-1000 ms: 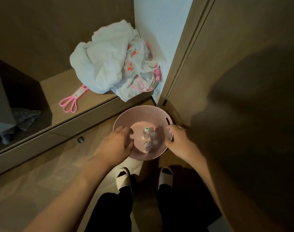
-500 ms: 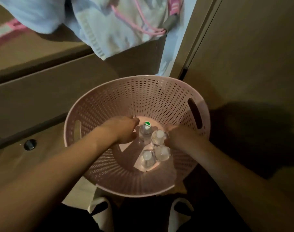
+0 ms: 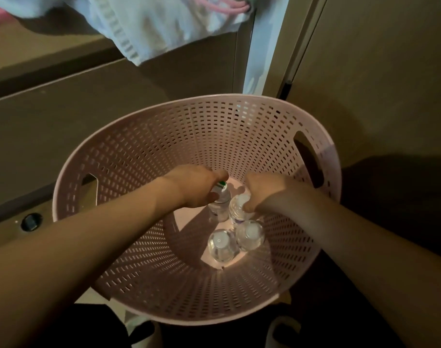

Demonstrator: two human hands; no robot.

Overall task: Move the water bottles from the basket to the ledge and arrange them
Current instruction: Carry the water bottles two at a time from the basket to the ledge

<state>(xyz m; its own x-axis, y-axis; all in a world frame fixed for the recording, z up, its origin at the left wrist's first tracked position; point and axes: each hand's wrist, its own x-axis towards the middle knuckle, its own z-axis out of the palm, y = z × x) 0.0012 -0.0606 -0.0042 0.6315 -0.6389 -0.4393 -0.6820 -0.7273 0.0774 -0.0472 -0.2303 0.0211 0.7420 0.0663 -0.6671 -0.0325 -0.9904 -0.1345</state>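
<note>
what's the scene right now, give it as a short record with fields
container: pink perforated basket on the floor
bottles in basket: four, all upright
left hand: grips the green-capped bottle near its neck
right hand: grips a white-capped bottle beside it
untouched: two white-capped bottles nearer the person, side by side
ledge: above the basket, white cloth hanging over its edge
bottles on ledge: none in view

A pink perforated basket (image 3: 144, 151) is sitting on the floor (image 3: 380, 136) beside a wooden ledge (image 3: 36, 59), where white cloth (image 3: 161, 26) is lying, draping over its front edge, while four water bottles (image 3: 220, 244) are standing upright inside the basket.
</note>
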